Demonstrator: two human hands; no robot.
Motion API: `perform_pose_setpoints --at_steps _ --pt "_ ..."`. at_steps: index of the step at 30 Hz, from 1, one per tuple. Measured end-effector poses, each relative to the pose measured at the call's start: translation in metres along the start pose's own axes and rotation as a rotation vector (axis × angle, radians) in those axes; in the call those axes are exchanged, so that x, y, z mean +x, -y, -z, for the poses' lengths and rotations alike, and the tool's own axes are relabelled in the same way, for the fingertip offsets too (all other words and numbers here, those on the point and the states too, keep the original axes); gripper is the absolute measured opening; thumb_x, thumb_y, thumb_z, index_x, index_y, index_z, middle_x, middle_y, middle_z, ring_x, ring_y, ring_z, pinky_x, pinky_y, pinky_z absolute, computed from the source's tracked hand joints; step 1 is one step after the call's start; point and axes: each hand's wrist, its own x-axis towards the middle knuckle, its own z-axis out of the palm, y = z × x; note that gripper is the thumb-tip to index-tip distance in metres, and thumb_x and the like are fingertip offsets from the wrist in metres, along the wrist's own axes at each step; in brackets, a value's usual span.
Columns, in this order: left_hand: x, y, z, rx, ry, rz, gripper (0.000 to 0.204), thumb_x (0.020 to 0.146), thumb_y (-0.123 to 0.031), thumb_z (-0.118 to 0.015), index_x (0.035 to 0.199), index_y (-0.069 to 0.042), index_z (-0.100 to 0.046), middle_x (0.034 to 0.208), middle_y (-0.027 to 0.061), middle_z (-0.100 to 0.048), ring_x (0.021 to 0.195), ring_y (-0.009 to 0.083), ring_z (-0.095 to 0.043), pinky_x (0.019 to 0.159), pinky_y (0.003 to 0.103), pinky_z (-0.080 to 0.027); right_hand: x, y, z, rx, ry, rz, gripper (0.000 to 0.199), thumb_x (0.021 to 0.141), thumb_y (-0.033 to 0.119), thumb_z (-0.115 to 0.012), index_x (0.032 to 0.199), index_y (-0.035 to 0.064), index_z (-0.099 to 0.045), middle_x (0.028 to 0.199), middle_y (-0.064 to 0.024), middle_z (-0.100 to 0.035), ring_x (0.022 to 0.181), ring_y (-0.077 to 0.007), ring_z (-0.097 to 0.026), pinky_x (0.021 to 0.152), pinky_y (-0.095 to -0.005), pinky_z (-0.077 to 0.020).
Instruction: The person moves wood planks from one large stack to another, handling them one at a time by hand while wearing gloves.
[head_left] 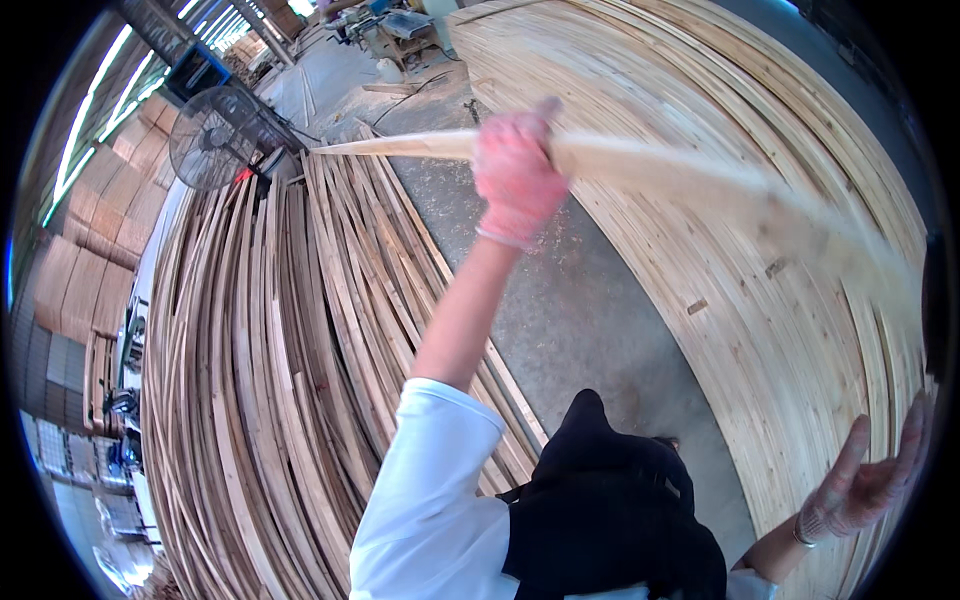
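My left hand (518, 182), in a pink work glove, is stretched far forward and closed around a long wooden strip (680, 175). The strip runs crosswise from near the fan on the left to the right rim, and motion blurs it. Over the near right part of a wide layer of pale wooden boards (660, 240), my right hand (865, 480) is raised, also gloved. Its fingers are spread and hold nothing.
A big stack of long wooden strips (260, 360) lies on my left. Grey floor (560, 310) runs between it and the boards. A standing fan (212, 138) is at the far left, with stacked wood bundles (110, 215) beyond. Machinery (395, 35) stands at the back.
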Motion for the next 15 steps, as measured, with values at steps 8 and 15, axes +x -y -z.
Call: perform_pose_setpoints --at_steps 8,15 --pt "0.126 0.065 0.148 -0.232 -0.408 0.318 0.03 0.082 -0.023 -0.067 0.099 0.001 -0.062 0.096 0.0102 -0.067 0.084 0.0175 -0.064 0.072 0.03 -0.052 -0.016 0.028 -0.13 0.331 0.507 -0.06 0.039 0.073 0.021 -0.072 0.106 0.006 -0.06 0.103 -0.0126 -0.062 0.106 -0.0325 -0.055 0.094 -0.0464 -0.0417" --pt "-0.01 0.1 0.291 0.299 -0.77 0.524 0.045 0.096 -0.031 -0.047 0.127 0.002 -0.049 0.12 0.015 -0.052 0.101 0.0238 -0.06 0.088 0.027 -0.057 -0.21 -0.01 -0.227 0.008 1.713 -0.121 0.035 0.078 0.042 -0.064 0.101 0.0156 -0.069 0.104 -0.0118 -0.067 0.098 -0.0289 -0.064 0.088 -0.0396 -0.048"
